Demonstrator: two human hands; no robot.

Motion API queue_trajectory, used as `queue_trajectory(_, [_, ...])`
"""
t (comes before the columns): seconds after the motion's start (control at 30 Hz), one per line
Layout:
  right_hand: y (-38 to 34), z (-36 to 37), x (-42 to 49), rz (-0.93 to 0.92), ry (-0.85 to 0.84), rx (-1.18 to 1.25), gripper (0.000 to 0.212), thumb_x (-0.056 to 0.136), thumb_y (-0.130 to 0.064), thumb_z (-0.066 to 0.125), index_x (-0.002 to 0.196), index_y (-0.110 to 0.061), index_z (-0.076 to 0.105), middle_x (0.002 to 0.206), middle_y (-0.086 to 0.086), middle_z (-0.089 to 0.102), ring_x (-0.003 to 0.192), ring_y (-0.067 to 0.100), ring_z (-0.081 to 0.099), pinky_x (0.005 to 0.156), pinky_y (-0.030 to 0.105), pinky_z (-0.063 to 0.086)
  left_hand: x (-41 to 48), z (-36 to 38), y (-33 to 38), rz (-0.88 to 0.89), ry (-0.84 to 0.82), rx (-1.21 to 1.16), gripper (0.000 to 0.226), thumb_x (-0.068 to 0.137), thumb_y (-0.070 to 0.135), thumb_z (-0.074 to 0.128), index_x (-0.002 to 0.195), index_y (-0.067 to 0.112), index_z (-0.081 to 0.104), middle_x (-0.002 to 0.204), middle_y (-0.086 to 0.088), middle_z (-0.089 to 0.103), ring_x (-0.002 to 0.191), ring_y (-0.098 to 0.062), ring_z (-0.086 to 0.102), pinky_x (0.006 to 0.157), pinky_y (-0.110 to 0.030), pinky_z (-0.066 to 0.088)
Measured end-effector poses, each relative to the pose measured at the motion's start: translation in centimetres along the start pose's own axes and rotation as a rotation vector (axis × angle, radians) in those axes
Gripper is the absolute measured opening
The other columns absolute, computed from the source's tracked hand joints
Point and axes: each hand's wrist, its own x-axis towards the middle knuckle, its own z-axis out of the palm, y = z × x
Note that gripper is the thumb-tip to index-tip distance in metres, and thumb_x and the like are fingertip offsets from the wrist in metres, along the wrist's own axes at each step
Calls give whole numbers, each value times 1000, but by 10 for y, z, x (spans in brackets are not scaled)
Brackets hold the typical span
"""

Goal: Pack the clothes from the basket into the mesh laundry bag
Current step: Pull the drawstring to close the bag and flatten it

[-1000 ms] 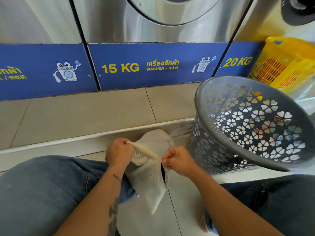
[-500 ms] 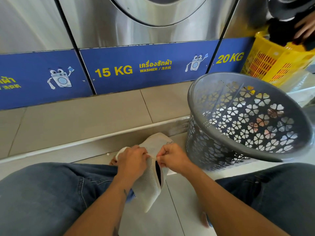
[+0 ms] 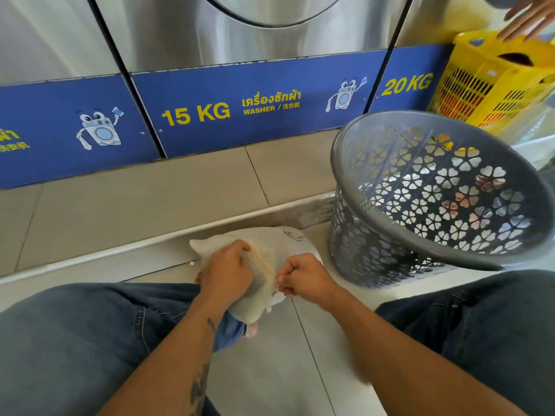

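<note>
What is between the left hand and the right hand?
In the head view, the mesh laundry bag fills the gap between the left hand and right hand; both grip it.

Left hand (image 3: 228, 270) clamped on cream mesh laundry bag (image 3: 264, 273), pressing it low between denim knees (image 3: 90, 340); right hand (image 3: 303, 276) fisted, pinching at bag's edge seam; grey flower-cut basket (image 3: 390, 229) tilted just right of bag, inside bare; yellow basket (image 3: 492, 85) behind; another person's hand (image 3: 531, 16) above it; blue 15 KG washer panel (image 3: 255, 106) ahead.
</note>
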Motion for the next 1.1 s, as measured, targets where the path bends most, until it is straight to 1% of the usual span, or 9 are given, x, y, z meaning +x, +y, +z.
queue_trajectory(0.17, [-2, 8, 4, -14, 17, 87, 15, 81, 5, 65, 73, -7, 68, 77, 25, 73, 60, 22, 64, 60, 33, 52, -11, 14, 7, -18, -301, -147, 37, 96, 20, 46, 127, 38, 54, 79, 1, 64, 66, -9, 53, 63, -23, 41])
queue_trajectory(0.23, [1, 7, 3, 7, 20, 132, 15, 84, 6, 64, 75, -6, 68, 81, 27, 73, 62, 21, 64, 59, 31, 51, -9, 10, 3, -14, -367, -182, 47, 97, 14, 45, 132, 44, 50, 70, 4, 59, 66, -9, 54, 65, -20, 43])
queue_trajectory(0.3, [2, 7, 2, 18, 23, 172, 17, 85, 7, 63, 76, -6, 68, 83, 26, 74, 63, 20, 66, 59, 28, 53, -8, 8, 4, 42, -421, -133, 45, 97, 15, 44, 132, 43, 53, 83, 5, 65, 77, -10, 58, 75, -21, 46])
queue_trajectory(0.4, [3, 8, 2, 20, 18, 188, 15, 83, 8, 64, 76, -4, 70, 82, 24, 75, 64, 21, 68, 63, 29, 56, -13, 13, 8, 70, -412, -90, 33, 97, 18, 46, 121, 34, 63, 103, 6, 67, 93, -10, 61, 78, -17, 44])
queue_trajectory(0.53, [9, 10, -1, 22, 14, 179, 14, 82, 8, 62, 77, 0, 72, 81, 25, 74, 65, 23, 69, 67, 35, 58, -16, 17, 8, 22, -279, -114, 23, 94, 16, 53, 93, 30, 70, 82, 10, 67, 77, -5, 61, 63, -10, 40])
queue_trajectory(0.67, [13, 11, 0, 53, 3, 200, 11, 86, 6, 61, 85, 3, 71, 76, 18, 75, 67, 23, 71, 76, 42, 61, -17, 23, 8, 15, -264, -104, 25, 96, 14, 50, 95, 26, 72, 84, 11, 66, 77, -3, 59, 63, -7, 37])
queue_trajectory(0.83, [16, 13, -1, 192, -83, 227, 17, 87, 10, 59, 99, -1, 66, 88, 21, 77, 71, 24, 74, 68, 33, 62, -17, 24, 3, -83, -309, -237, 30, 94, 8, 47, 100, 29, 68, 94, 6, 69, 87, -9, 63, 77, -19, 50])
queue_trajectory(1.03, [29, 25, 2, 174, 24, -6, 12, 81, 4, 63, 77, -3, 73, 76, 17, 76, 68, 24, 71, 74, 45, 63, -18, 26, 3, -149, -377, -323, 33, 91, 5, 50, 102, 30, 67, 95, 1, 73, 90, -14, 66, 89, -31, 54])
queue_trajectory(1.1, [31, 27, 2, 157, 34, -57, 15, 78, 0, 66, 70, -10, 75, 71, 8, 72, 67, 18, 67, 68, 39, 60, -17, 27, 2, -179, -397, -367, 33, 90, 4, 52, 100, 31, 68, 92, -2, 74, 88, -17, 69, 88, -35, 55])
